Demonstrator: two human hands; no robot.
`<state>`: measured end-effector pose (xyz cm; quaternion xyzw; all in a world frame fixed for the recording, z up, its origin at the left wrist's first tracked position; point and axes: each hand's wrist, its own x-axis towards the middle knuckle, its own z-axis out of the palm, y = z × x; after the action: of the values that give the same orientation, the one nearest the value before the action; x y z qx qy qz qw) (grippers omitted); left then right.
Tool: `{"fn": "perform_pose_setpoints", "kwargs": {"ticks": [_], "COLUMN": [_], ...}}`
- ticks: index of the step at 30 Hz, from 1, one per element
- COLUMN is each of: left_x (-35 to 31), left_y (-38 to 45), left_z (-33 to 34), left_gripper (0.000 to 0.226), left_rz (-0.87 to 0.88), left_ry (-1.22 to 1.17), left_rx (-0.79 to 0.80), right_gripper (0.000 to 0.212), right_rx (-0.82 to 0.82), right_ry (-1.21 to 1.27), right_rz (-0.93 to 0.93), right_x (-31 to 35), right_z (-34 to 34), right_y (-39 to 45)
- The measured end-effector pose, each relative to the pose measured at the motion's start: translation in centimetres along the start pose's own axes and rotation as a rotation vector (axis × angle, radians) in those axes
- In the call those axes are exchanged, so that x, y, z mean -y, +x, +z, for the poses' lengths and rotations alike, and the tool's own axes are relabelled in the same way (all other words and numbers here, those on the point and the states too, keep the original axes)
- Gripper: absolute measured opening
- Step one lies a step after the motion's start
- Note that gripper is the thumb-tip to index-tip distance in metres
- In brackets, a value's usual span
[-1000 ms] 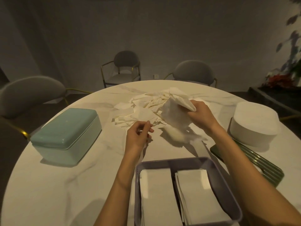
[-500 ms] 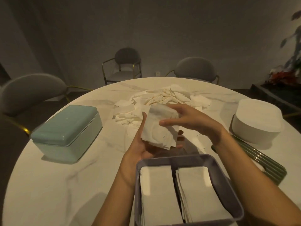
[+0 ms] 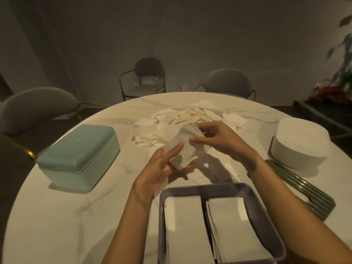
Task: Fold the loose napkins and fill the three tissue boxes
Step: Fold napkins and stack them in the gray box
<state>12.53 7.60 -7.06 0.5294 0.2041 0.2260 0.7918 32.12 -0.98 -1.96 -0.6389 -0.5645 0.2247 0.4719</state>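
Both hands hold one crumpled white paper napkin (image 3: pixel 183 149) above the round white marble table (image 3: pixel 66 216): the left hand (image 3: pixel 162 168) cups it from below, the right hand (image 3: pixel 215 138) pinches its top. Behind lies the loose napkin heap (image 3: pixel 182 119); the grey two-compartment tray (image 3: pixel 262 216) of folded napkins sits at the near edge, the mint lidded box (image 3: pixel 80 155) at the left edge.

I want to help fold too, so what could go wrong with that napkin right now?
The napkin looks thin and crumpled between the left hand and right hand; pulling it flat too hard might tear it. Folded crooked, it might not sit neatly on the stacks in the purple box. A sleeve or elbow could also knock the loose pile about.
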Motion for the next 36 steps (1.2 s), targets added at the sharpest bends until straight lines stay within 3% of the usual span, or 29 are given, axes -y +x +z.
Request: {"fn": "perform_pose_setpoints", "kwargs": {"ticks": [3,5,7,10,14,16,21,24,28,32,36], "left_x": [0.1,0.1,0.3,0.6,0.9,1.2,1.7,1.4,-0.2,-1.3,-1.4], "left_y": [0.2,0.2,0.3,0.2,1.0,1.5,2.0,1.9,0.5,-0.2,-0.3], "left_z": [-1.1,-1.6,-2.2,-2.2,-1.1,-1.3,-2.0,-1.9,-1.6,-1.3,-0.3], "left_gripper": [0.031,0.026,0.025,0.021,0.032,0.023,0.003,0.012,0.058,0.078,0.085], "left_rz": [0.255,0.330,0.344,0.368,0.371,0.404,0.412,0.400,0.301,0.007,-0.112], "left_ry": [0.231,0.356,0.414,0.436,0.374,0.402,0.453,0.487,0.332,0.130,-0.042], "left_rx": [-0.219,-0.298,-0.328,-0.320,-0.506,-0.542,-0.574,-0.587,-0.458,-0.144,0.114], "right_gripper": [0.032,0.031,0.031,0.047,0.063,0.070,0.056,0.046,0.043,0.031,0.029], "right_rx": [-0.010,-0.026,-0.017,0.064,0.077,0.024,0.034,0.003,-0.014,0.085,0.091], "right_ry": [0.038,0.020,-0.013,-0.057,-0.111,-0.128,-0.286,-0.108,0.028,0.066,-0.001], "right_rz": [-0.022,-0.039,-0.071,-0.161,-0.245,-0.273,-0.290,-0.228,-0.181,-0.133,-0.143], "right_x": [-1.1,-1.9,-2.7,-3.6,-4.0,-3.9,-4.5,-4.0,-2.1,0.2,0.9], "right_z": [1.0,1.8,2.6,3.6,4.4,4.8,5.2,4.9,3.3,1.3,0.7], "right_y": [0.0,0.0,-0.1,-0.5,-0.7,-0.8,-0.8,-0.7,-0.1,-0.1,0.0]}}
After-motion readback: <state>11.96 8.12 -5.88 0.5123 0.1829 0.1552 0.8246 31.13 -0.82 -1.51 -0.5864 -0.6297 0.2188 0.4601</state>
